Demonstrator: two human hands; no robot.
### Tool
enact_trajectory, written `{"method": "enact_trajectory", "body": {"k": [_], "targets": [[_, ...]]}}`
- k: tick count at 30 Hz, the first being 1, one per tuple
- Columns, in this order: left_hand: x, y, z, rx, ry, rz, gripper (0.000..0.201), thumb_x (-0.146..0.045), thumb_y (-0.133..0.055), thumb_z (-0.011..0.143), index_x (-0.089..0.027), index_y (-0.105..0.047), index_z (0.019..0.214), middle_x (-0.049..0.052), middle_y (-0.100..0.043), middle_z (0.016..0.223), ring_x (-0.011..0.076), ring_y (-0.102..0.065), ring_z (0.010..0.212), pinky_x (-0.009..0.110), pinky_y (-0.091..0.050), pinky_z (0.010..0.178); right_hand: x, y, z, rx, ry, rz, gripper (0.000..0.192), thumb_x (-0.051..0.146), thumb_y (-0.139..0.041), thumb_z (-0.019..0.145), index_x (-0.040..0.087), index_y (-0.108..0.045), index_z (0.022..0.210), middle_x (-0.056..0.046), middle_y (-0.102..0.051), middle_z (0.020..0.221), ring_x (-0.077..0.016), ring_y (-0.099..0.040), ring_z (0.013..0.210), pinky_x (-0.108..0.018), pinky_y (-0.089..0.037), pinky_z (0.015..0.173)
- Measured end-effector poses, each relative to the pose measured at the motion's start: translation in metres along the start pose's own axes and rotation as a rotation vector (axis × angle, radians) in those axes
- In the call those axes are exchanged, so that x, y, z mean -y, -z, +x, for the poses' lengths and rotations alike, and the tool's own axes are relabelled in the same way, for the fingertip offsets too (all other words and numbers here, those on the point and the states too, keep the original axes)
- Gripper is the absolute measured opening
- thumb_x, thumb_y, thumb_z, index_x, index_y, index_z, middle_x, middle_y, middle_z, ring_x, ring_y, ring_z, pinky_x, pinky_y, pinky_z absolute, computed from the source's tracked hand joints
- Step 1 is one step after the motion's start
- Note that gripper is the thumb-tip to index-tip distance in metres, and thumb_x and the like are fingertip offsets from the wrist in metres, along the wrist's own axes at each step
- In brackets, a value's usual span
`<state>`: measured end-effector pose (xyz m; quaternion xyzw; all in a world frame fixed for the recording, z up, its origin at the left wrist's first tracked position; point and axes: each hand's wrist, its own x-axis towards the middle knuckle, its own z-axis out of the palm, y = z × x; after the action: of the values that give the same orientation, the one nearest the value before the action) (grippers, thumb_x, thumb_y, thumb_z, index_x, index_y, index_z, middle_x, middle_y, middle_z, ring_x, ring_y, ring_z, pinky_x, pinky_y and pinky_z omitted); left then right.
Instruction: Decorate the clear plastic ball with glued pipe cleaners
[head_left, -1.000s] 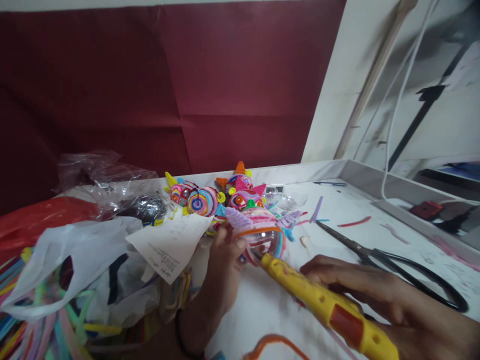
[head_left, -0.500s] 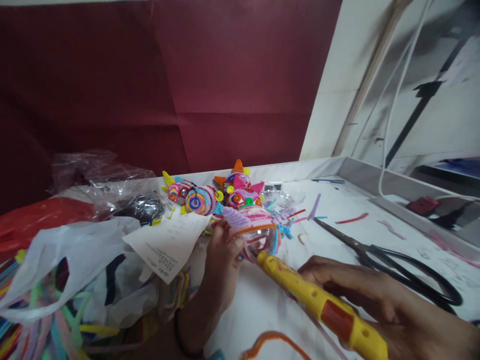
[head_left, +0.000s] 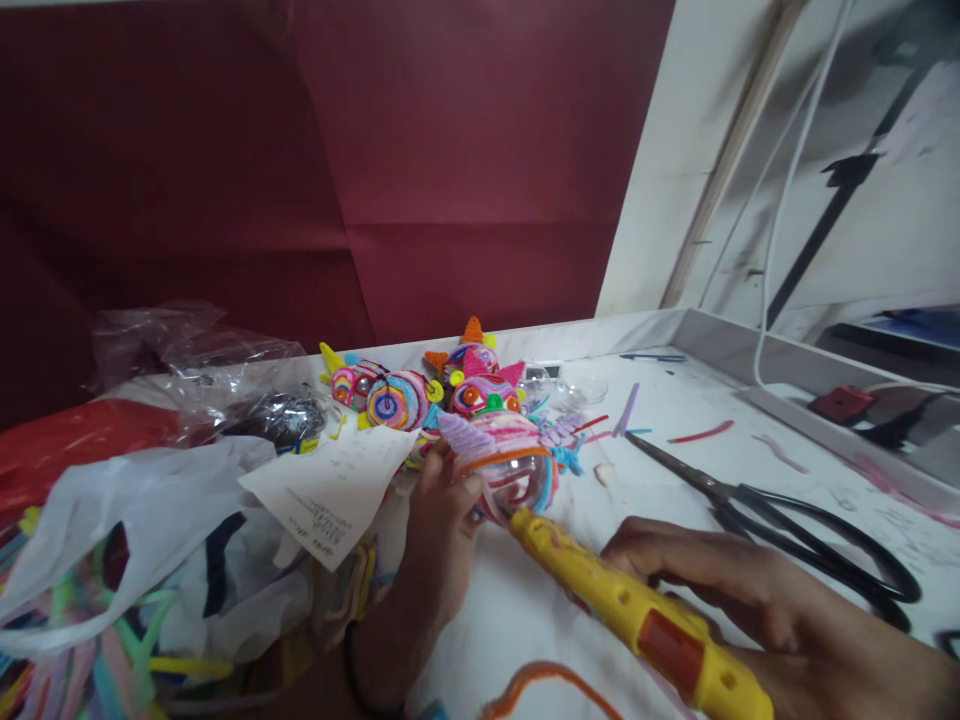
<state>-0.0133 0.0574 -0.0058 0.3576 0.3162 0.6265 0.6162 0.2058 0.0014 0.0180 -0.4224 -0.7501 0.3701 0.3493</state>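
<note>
Centre frame, left hand (head_left: 439, 525) fingers closed round clear plastic ball wrapped in pink and orange pipe cleaners (head_left: 508, 462), right hand (head_left: 739, 600) wrapped about yellow glue gun (head_left: 637, 620), nozzle touching ball, black scissors (head_left: 787, 525) at right.

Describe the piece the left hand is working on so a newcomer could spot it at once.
On the white table, before the heap of finished colourful balls, the left hand steadies a clear ball. The yellow glue gun in the right hand touches it. Unlike its fully wrapped neighbours, it remains partly transparent.
</note>
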Motion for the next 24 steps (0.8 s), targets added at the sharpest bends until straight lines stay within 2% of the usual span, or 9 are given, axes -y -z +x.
{"method": "enact_trajectory", "body": {"k": [3, 5, 9, 15, 22, 24], "targets": [[0.001, 0.001, 0.001, -0.002, -0.003, 0.002, 0.039, -0.023, -0.069, 0.069, -0.023, -0.063, 0.108, 0.004, -0.069, 0.105, 0.0214, -0.066, 0.093, 0.03, -0.054, 0.075, -0.004, -0.001, 0.001, 0.078, -0.033, 0.024, 0.026, 0.051, -0.071, 0.08, 0.037, -0.075, 0.101, 0.001, -0.077, 0.099, -0.0259, -0.073, 0.084, -0.022, -0.057, 0.057], [0.001, 0.001, 0.001, -0.016, -0.002, 0.006, 0.04, -0.024, -0.071, 0.068, -0.023, -0.063, 0.108, 0.004, -0.07, 0.104, 0.0212, -0.066, 0.091, 0.029, -0.053, 0.072, -0.005, -0.001, 0.0, 0.087, -0.058, 0.036, 0.026, 0.049, -0.074, 0.077, 0.037, -0.075, 0.1, 0.001, -0.076, 0.092, -0.0268, -0.073, 0.084, -0.022, -0.057, 0.056], [0.001, -0.001, 0.001, -0.03, -0.002, 0.003, 0.041, -0.024, -0.069, 0.068, -0.023, -0.063, 0.108, 0.005, -0.071, 0.108, 0.0235, -0.067, 0.097, 0.031, -0.055, 0.076, -0.011, -0.001, -0.005, 0.035, -0.003, 0.089, 0.025, 0.05, -0.071, 0.08, 0.039, -0.075, 0.102, 0.001, -0.076, 0.083, -0.0219, -0.07, 0.066, -0.023, -0.057, 0.053], [0.001, -0.001, 0.001, -0.012, -0.003, 0.023, 0.04, -0.025, -0.068, 0.069, -0.023, -0.063, 0.108, 0.005, -0.07, 0.112, 0.0261, -0.066, 0.103, 0.031, -0.056, 0.078, -0.013, 0.0, -0.01, 0.024, -0.049, 0.082, 0.028, 0.044, -0.075, 0.079, 0.039, -0.074, 0.107, 0.001, -0.077, 0.089, -0.0206, -0.071, 0.068, -0.022, -0.058, 0.057], [0.001, 0.0, -0.001, 0.004, 0.031, 0.011, 0.044, -0.023, -0.066, 0.072, -0.023, -0.061, 0.116, 0.006, -0.069, 0.116, 0.0266, -0.064, 0.109, 0.033, -0.055, 0.082, -0.016, 0.0, -0.01, -0.027, 0.054, 0.088, 0.03, 0.047, -0.075, 0.079, 0.044, -0.073, 0.109, 0.002, -0.078, 0.093, -0.0215, -0.073, 0.069, -0.023, -0.06, 0.056], [0.001, -0.001, -0.002, 0.011, 0.032, 0.01, 0.044, -0.023, -0.066, 0.072, -0.023, -0.061, 0.116, 0.006, -0.068, 0.117, 0.0269, -0.064, 0.11, 0.033, -0.055, 0.083, -0.01, 0.0, -0.008, -0.022, 0.007, 0.069, 0.03, 0.047, -0.075, 0.079, 0.04, -0.074, 0.108, 0.0, -0.077, 0.096, -0.0226, -0.073, 0.074, -0.024, -0.06, 0.059]]}}
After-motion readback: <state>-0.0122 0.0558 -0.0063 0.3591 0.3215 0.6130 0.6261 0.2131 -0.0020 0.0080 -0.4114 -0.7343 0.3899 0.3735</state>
